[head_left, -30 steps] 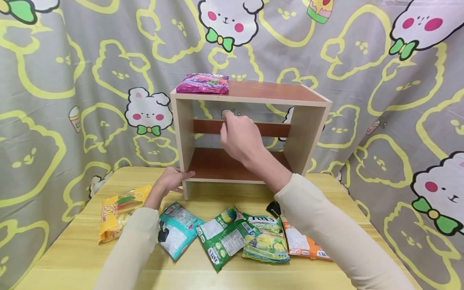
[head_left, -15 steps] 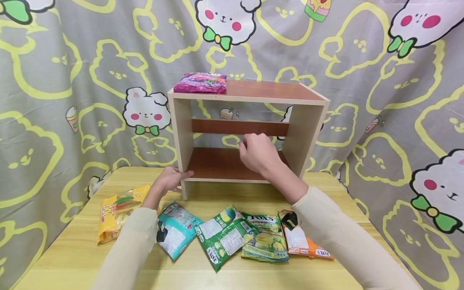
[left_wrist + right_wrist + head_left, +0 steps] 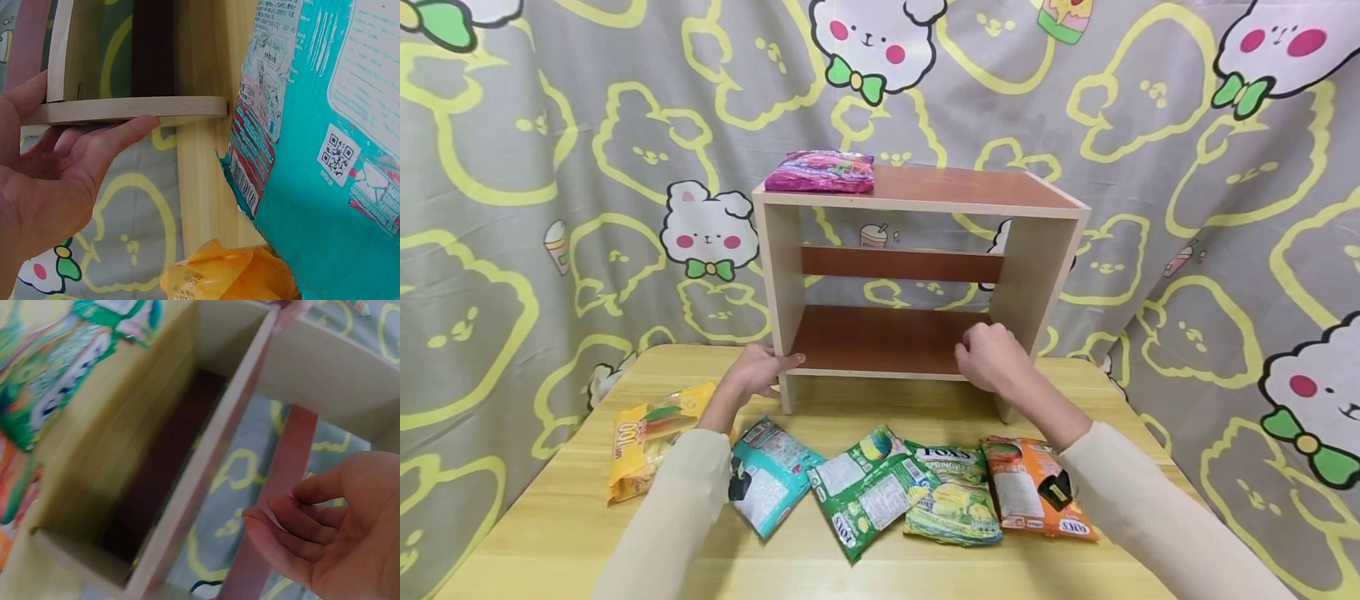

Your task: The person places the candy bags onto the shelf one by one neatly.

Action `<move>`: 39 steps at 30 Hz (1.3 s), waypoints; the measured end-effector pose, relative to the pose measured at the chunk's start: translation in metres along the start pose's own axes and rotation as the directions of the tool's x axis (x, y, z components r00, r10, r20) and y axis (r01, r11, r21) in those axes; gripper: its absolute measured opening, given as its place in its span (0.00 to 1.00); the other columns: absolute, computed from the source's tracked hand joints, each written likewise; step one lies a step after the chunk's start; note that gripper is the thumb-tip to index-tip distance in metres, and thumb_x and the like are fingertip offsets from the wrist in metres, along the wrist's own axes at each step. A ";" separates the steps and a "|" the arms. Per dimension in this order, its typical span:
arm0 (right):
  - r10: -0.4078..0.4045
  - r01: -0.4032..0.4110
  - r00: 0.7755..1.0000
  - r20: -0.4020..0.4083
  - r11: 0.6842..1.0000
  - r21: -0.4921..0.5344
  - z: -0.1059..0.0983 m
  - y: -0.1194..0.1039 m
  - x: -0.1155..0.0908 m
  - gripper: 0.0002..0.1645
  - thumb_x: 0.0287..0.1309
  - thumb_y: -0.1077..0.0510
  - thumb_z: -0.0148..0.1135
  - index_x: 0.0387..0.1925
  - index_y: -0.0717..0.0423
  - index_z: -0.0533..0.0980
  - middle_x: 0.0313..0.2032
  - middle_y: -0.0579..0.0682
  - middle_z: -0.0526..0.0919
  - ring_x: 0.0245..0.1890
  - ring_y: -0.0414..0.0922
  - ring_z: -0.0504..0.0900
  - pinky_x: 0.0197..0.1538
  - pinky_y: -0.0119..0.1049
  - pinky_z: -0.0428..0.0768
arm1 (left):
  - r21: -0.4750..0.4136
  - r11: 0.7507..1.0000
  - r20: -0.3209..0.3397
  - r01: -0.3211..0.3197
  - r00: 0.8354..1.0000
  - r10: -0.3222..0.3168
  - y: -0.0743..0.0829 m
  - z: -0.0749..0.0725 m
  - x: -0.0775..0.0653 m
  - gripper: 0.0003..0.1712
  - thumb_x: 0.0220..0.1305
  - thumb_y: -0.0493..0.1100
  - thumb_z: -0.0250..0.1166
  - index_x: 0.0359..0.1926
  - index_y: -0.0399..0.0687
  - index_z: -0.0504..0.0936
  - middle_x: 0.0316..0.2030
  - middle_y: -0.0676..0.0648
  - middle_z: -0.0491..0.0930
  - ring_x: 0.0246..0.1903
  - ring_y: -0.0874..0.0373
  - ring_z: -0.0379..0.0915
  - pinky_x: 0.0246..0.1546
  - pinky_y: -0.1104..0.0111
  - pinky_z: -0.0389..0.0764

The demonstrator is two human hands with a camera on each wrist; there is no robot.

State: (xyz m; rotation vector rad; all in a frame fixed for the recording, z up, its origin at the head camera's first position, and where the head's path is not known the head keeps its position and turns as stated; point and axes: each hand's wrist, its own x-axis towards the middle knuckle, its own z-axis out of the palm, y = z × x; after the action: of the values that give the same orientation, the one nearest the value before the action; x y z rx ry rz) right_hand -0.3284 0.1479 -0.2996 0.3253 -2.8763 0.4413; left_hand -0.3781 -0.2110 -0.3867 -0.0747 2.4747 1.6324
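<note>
A small wooden shelf [image 3: 1030, 250] with brown boards and pale sides stands on the table. My left hand [image 3: 756, 371] grips its left side panel low down, at the lower board's height; in the left wrist view the thumb and fingers [image 3: 134, 131] lie on either side of the pale panel. My right hand [image 3: 996, 358] hovers in front of the shelf's right half, fingers loosely curled; in the right wrist view nothing shows between the thumb and fingers [image 3: 300, 528]. A purple candy bag [image 3: 820, 172] lies on the shelf's top left.
Along the front lie a yellow bag [image 3: 632, 442], a teal bag [image 3: 782, 475], a green bag [image 3: 865, 492], a yellow-green Fox's bag [image 3: 955, 500] and an orange bag [image 3: 1015, 492]. A patterned grey curtain [image 3: 587, 125] hangs behind the table [image 3: 760, 575].
My right hand has moved right and down from the middle of the shelf opening, revealing more of the orange bag. My left hand keeps its grip on the side panel.
</note>
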 end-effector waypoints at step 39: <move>0.317 -0.334 0.801 0.508 0.941 -0.060 0.034 0.130 -0.066 0.28 0.46 0.52 0.74 0.35 0.69 0.70 0.32 0.58 0.73 0.29 0.50 0.76 0.25 0.45 0.82 | 0.006 1.000 0.003 0.001 1.000 -0.001 0.000 -0.001 0.002 0.35 0.62 0.53 0.64 0.63 0.35 0.69 0.63 0.34 0.67 0.60 0.36 0.66 0.45 0.50 0.80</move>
State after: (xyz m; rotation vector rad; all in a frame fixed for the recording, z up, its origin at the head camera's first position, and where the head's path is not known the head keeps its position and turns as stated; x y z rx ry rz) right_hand -0.3036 0.2707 -0.3825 -0.0756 -3.4731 0.5250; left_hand -0.3797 -0.2115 -0.3869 -0.0726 2.4772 1.6231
